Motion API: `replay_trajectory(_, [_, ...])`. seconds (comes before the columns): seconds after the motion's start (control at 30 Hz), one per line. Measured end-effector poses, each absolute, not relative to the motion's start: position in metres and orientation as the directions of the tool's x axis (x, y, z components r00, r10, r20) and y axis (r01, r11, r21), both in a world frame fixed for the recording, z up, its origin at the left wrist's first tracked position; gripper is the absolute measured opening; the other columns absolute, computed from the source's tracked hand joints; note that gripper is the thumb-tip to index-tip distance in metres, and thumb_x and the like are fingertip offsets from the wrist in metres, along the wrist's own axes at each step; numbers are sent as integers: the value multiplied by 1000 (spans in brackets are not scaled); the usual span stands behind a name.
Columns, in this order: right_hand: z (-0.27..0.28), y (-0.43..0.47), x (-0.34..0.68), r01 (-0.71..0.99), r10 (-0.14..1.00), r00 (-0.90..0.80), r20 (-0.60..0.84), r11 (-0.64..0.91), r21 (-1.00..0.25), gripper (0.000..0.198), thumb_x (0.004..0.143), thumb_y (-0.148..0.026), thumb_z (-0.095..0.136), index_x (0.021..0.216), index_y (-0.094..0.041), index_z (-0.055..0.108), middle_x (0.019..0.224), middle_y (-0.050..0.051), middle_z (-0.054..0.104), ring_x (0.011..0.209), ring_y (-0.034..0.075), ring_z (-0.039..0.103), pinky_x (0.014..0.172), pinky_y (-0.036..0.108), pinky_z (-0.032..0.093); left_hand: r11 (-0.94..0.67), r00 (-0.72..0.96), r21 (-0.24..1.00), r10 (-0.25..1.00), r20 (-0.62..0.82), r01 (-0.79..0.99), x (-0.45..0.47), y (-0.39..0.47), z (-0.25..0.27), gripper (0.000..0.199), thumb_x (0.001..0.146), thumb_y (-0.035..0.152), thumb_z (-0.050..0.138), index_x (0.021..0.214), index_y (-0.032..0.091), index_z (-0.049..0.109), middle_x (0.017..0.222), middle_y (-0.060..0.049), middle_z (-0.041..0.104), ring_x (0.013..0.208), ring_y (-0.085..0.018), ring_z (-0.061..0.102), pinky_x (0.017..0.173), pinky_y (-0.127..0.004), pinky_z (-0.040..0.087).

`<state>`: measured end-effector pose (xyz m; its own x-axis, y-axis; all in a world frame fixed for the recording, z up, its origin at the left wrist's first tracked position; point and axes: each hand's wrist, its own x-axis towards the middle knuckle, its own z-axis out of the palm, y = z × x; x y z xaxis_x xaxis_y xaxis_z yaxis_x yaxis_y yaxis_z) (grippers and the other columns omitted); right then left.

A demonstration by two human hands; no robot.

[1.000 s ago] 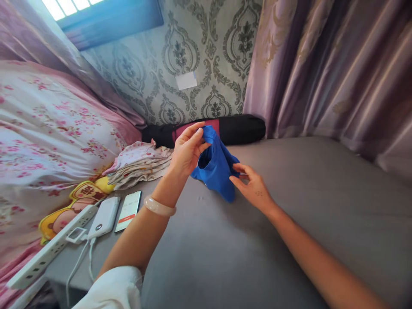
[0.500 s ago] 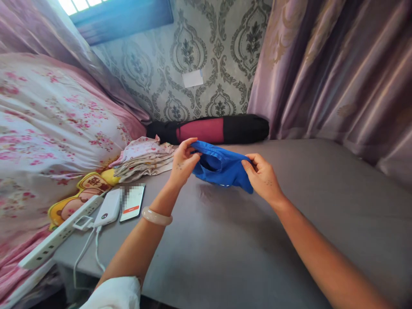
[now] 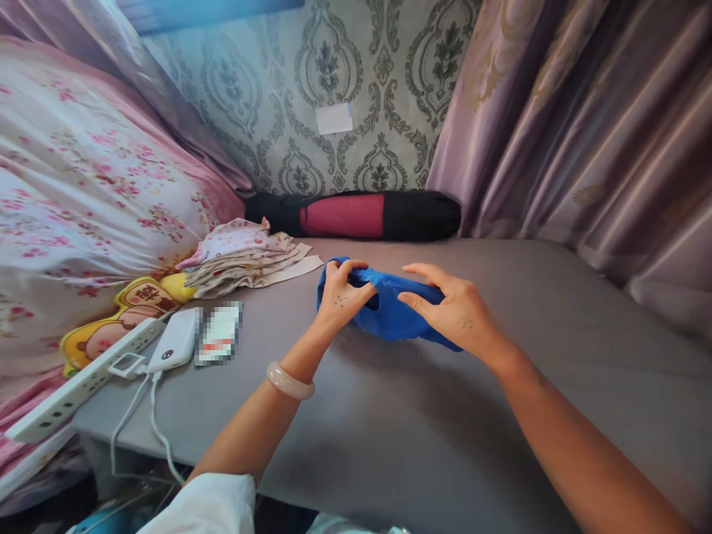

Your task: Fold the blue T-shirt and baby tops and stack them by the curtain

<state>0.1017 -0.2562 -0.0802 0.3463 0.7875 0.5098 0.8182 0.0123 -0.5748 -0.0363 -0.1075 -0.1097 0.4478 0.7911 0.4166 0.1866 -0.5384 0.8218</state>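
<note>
A blue cloth item (image 3: 389,315) with a stitched band and a dark opening hangs between my hands, just above the grey bed surface. Its exact kind is not plain from its folds. My left hand (image 3: 340,297), with a pale bangle on the wrist, is closed on the banded end, thumb and fingers at the opening. On the other side, my right hand (image 3: 464,308) has the cloth between its thumb and its longer, fairly straight fingers. A loose corner sticks out below the right palm.
At left are folded cloths (image 3: 245,271), a phone (image 3: 218,334), a white power bank (image 3: 175,340) with cables, a power strip (image 3: 105,367) and a yellow cartoon cushion (image 3: 83,345). A black and red roll-shaped bag (image 3: 345,216) lies against the wall.
The blue cloth is lower in view and more bunched. My left hand has moved in over the opening. The right hand has shifted off the corner with its fingers spread wider.
</note>
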Motion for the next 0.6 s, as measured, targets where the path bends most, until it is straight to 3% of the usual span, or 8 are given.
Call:
replay_trajectory(0.07, [-82,-258,103,865,801,282,528,26,-501,31,86,-40,63,116,-33,66,107,2,71,95,24,66,84,37,51,-517,478,829,796,373,215,-38,-110,-111,25,69,28,70,93,20,68,100,-5,48,93,-18,55,91,-36,47])
replay_trajectory(0.2, [-88,-258,106,905,813,212,543,47,-424,24,92,-34,54,108,-30,71,101,4,70,92,22,66,85,35,51,-514,546,809,781,305,283,-40,-118,-112,21,69,32,70,86,20,70,92,-4,52,85,-18,56,86,-35,48])
replay_trajectory(0.4, [-98,-252,100,878,832,102,545,182,-442,40,97,-19,34,130,-28,56,109,5,64,98,19,63,89,34,50,-489,604,771,777,174,407,-39,-126,-111,25,73,43,65,79,20,70,88,-4,56,77,-17,58,78,-34,48])
replay_trajectory(0.6, [-103,-257,99,953,849,159,504,2,-304,26,92,-37,54,115,-29,66,100,4,66,85,20,65,73,30,50,-572,613,708,750,248,413,-45,-112,-125,32,77,51,63,83,21,72,78,-3,56,74,-17,56,76,-33,47])
